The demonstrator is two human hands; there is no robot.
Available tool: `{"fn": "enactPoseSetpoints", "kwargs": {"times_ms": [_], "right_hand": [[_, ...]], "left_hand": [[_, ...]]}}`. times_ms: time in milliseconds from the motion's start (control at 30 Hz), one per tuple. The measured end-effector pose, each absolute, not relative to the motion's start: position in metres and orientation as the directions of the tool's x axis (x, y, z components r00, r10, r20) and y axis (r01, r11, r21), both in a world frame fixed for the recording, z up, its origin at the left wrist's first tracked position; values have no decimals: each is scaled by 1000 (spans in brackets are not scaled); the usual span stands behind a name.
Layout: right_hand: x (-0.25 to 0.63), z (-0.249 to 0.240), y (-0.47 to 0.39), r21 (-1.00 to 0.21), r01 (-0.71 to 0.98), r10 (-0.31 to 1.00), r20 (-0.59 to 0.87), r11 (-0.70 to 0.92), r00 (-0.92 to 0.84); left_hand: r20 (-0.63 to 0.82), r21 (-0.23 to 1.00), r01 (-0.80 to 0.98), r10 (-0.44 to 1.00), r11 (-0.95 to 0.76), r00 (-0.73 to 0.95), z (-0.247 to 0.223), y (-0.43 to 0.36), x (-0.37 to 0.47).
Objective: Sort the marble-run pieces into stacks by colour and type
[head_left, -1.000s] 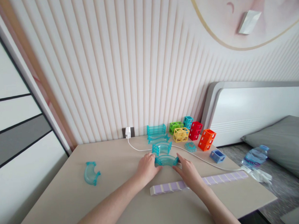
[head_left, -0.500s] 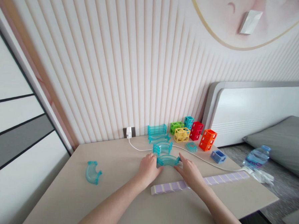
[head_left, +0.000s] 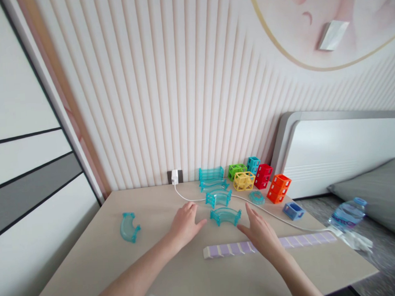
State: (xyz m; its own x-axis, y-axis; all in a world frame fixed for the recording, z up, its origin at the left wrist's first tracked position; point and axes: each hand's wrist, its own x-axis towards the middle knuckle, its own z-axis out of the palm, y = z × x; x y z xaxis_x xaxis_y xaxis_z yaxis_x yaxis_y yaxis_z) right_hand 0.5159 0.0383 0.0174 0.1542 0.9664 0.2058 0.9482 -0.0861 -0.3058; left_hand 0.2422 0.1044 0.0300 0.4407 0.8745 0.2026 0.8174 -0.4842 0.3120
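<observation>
A curved translucent teal track piece (head_left: 225, 216) lies on the table between my hands, touched by neither. To its left is my left hand (head_left: 187, 221), empty, thumb apart from the fingers. On its right side my right hand (head_left: 257, 226) is also empty, with thumb and fingers spread. Just behind that piece stands a second curved teal piece (head_left: 218, 198), and further back several more teal pieces (head_left: 212, 177) are stacked near the wall. Another teal curve (head_left: 129, 227) rests alone at the left of the table.
Lattice blocks stand at the back right: green, yellow (head_left: 244, 181), red (head_left: 263, 176), orange (head_left: 279, 188) and blue (head_left: 293, 211). A white cable (head_left: 187, 197) crosses the table from a charger (head_left: 174, 176). A purple-and-white strip (head_left: 229, 249) lies in front; a bottle (head_left: 348, 214) is beyond the right edge.
Both hands have let go of the front curved teal piece and drawn apart, the left hand to the left. The piece stays on the table. The view has shifted slightly.
</observation>
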Motion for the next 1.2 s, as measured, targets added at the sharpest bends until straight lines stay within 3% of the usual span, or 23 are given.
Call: {"fn": "enactPoseSetpoints", "kwargs": {"times_ms": [133,233,367,567,833,1200], "right_hand": [[493,33,31,-331,943,909,401,33,109],[449,48,30,-338,922,872,489,192,-2],[372,61,38,-343,828,809,552,444,-205],[287,43,47,-364,655,709,586,662,-391],[281,10,34,-518,514,730,500,684,-466],[288,18,34,-612,548,816,347,570,-462]], "left_hand": [[256,237,897,915,-373,313,34,111,160],[262,110,991,964,-78,47,28,116,99],[233,139,987,966,82,-113,13,116,55],[166,221,967,973,123,-162,-3,118,45],[181,358,926,964,118,-193,-14,122,53],[311,573,820,927,-5,-212,-14,123,67]]}}
